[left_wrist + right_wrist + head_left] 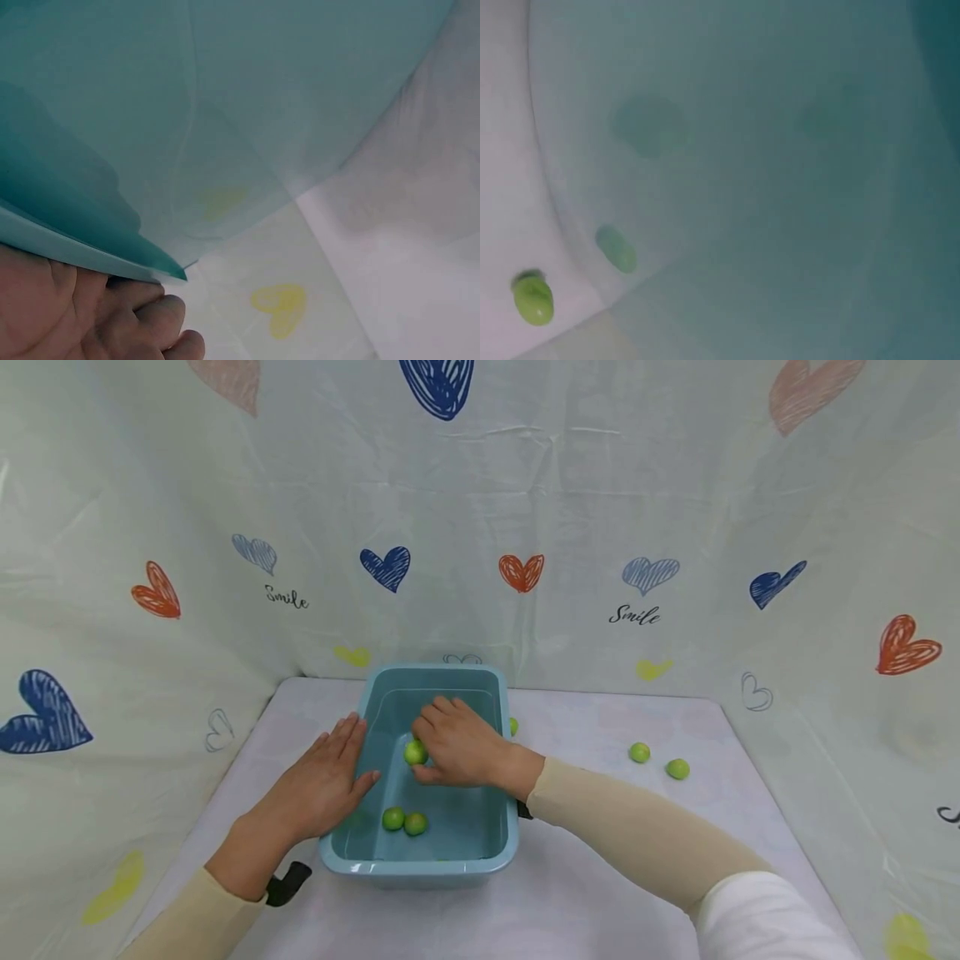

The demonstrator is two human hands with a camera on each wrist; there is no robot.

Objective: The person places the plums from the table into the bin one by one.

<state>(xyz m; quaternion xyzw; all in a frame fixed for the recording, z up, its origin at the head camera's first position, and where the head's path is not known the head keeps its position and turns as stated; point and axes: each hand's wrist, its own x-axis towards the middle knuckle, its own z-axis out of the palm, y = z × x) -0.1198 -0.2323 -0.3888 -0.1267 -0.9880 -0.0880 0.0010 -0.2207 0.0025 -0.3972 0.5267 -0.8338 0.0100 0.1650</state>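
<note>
A blue-green plastic basin point(450, 810) stands on the table. My left hand point(318, 785) rests along its left rim, fingers straight and the thumb reaching over the edge. In the left wrist view, the palm and fingers point(154, 326) lie against the rim. My right hand point(461, 747) is inside the basin, fingers curled, with a small lime point(416, 752) pinched between fingertips and thumb. Two more limes point(404, 821) lie side by side on the basin floor nearer me. In the right wrist view, the basin wall point(742, 187) hides the right hand.
Right of the basin, two limes point(658, 761) lie on the white tablecloth point(585, 860). Another lime point(513, 727) sits close against the basin's right side, partly covered. A plastic sheet point(570, 527) printed with hearts hangs behind and at both sides.
</note>
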